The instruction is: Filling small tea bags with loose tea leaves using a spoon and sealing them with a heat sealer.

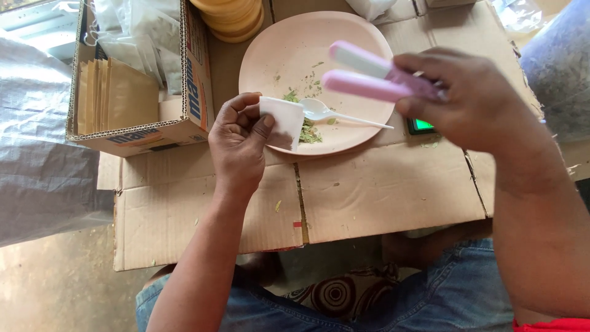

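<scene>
A box [141, 132] of brown packets [114, 95] is sitting at far left, bearing a blue and red label on its side. The left hand [239, 144] is pinching a small white sachet [283, 122] at the plate [289, 49] rim, over green herb bits [307, 132] and a spoon [335, 114]; it is probably light, limp paper (best gripped by its edges). The right hand [473, 98] is gripping a pink sealer [369, 74], likely rigid plastic.
</scene>
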